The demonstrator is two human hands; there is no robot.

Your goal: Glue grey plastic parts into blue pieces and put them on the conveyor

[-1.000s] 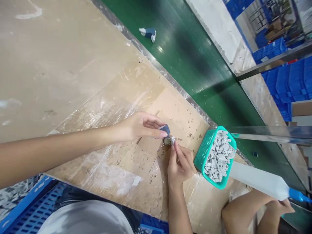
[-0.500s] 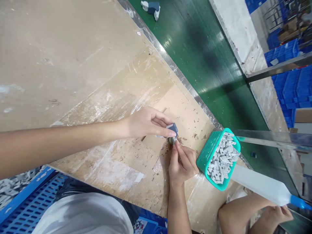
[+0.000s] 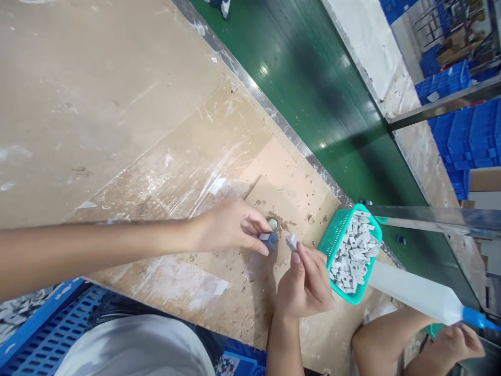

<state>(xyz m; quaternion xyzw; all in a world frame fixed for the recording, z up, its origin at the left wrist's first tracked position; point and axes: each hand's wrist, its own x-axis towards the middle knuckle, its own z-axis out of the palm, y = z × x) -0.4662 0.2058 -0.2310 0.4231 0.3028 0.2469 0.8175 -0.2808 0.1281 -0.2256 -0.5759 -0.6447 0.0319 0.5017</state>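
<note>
My left hand (image 3: pixel 238 227) pinches a small dark blue plastic part (image 3: pixel 268 240) with a pale patch on it, held just above the worktable. Between thumb and fingers of my right hand (image 3: pixel 305 284) is a small light grey plastic piece (image 3: pixel 291 242). The two parts are apart, with a narrow gap between them. On the table behind the blue part sits a round, shallow bottle-cap-like dish (image 3: pixel 273 224) with wet-looking spots around it. Right of my right hand stands a turquoise basket (image 3: pixel 326 235) full of similar light grey pieces (image 3: pixel 352 253).
A green conveyor belt (image 3: pixel 289 78) runs diagonally beyond the table's metal edge. A white bottle with a blue tip (image 3: pixel 415 292) lies right of the basket, near another person's hands (image 3: pixel 454 344). Blue crates (image 3: pixel 469 130) are stacked at far right; a blue crate (image 3: pixel 55 329) stands at lower left.
My hands have drawn apart: the left has moved down with the blue part, the right slightly rightward with the grey piece. The round dish is now uncovered. The part on the belt has shifted up-left.
</note>
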